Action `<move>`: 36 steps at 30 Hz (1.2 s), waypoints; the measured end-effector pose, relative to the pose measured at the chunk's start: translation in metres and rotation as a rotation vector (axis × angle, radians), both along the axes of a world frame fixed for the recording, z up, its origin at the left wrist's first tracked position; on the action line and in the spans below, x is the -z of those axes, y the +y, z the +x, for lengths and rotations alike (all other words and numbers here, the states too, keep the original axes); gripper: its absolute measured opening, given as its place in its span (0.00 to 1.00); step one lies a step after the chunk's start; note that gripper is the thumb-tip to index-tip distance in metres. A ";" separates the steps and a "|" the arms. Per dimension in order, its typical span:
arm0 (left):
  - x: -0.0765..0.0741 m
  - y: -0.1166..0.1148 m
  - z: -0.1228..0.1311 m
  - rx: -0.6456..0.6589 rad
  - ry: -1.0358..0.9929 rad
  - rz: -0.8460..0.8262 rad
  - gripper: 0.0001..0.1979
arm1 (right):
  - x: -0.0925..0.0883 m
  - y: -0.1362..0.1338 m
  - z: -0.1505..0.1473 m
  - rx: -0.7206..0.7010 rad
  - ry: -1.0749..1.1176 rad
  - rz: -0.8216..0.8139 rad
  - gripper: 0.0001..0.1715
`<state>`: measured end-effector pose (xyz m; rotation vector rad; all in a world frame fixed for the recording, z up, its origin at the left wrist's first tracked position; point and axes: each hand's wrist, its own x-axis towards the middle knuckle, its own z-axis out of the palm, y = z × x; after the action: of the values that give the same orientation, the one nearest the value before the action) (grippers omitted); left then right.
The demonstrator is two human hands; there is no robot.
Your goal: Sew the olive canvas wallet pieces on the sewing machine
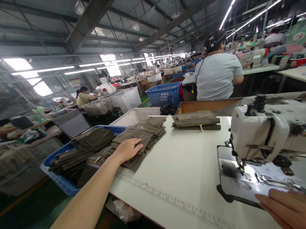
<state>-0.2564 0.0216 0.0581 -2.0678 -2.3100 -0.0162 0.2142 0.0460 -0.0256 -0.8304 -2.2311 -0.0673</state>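
Note:
My left hand (128, 150) reaches out to a pile of olive-brown fabric pieces (153, 130) at the left edge of the white sewing table (174, 164). Its fingers lie over the top pieces, the thumb apart from them; no piece is visibly gripped. Zippers show on some of the pieces. At the right edge, my right hand (293, 218) is stretched out flat, low in front of the sewing machine (272, 133), close to its metal plate (228, 169). Nothing shows in it. A smaller stack of similar pieces (197, 119) with a yellowish zipper lies at the table's back.
A blue basket (61, 182) full of dark fabric pieces stands against the table's left side. Measuring-tape markings (163, 194) run along the front edge. Behind the table are another blue basket (163, 93) and a seated person (218, 76) in a light shirt.

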 end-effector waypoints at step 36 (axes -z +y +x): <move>-0.033 -0.060 0.168 0.677 -0.347 -0.014 0.33 | -0.046 -0.072 -0.090 -0.606 1.012 -1.698 0.16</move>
<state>-0.0880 -0.0384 0.0911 -2.9312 -1.6099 -0.4050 0.1247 -0.0261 0.0206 -0.5723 -1.0163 2.1674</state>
